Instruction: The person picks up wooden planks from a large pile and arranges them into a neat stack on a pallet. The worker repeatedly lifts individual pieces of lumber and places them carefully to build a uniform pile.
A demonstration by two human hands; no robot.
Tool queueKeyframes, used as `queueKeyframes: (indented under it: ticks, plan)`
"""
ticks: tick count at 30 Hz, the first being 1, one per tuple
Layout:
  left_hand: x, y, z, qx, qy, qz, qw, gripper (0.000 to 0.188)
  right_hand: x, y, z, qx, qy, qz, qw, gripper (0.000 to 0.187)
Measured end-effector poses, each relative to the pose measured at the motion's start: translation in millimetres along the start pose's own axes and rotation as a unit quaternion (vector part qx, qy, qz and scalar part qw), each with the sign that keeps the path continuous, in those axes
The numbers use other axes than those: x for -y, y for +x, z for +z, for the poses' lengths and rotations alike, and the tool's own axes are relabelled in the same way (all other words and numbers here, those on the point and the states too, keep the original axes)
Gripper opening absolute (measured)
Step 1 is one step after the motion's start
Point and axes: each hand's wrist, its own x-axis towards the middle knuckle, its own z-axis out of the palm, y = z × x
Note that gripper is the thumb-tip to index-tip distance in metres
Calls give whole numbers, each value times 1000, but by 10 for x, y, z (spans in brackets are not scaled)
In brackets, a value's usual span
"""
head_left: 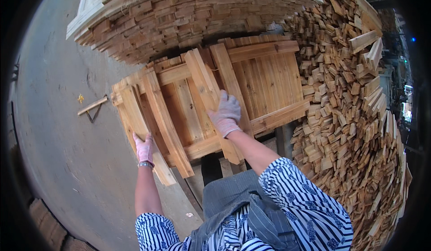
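In front of me stands a long wooden frame [269, 82] of planks and rails, with loose boards lying across it. My left hand [144, 150], in a pale glove, is closed round the edge of a light board [135, 112] at the frame's left end. Its thumb lies on top; its fingertips are partly hidden. My right hand [226, 112], gloved too, grips a wider board [202, 78] laid across the middle. Between my hands lies another cross board [164, 116], which neither hand touches. One more board [229, 78] rests just right of the right hand's board.
A big heap of short wood offcuts [345, 121] rises at the right. Behind the frame is a tall neat stack of slats [193, 17]. On the grey floor [58, 129] at the left is a small wooden stick with a metal bracket [93, 106].
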Motion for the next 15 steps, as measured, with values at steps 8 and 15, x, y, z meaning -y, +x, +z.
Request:
queueKeyframes:
  ticks: [8, 15]
  plan:
    - [-4, 46, -23, 1, 75, -14, 997, 91, -165, 52, 176, 9, 190, -25, 981, 90]
    - [389, 244, -97, 68, -56, -1, 996, 81, -177, -248, 9, 279, 626, -55, 726, 87]
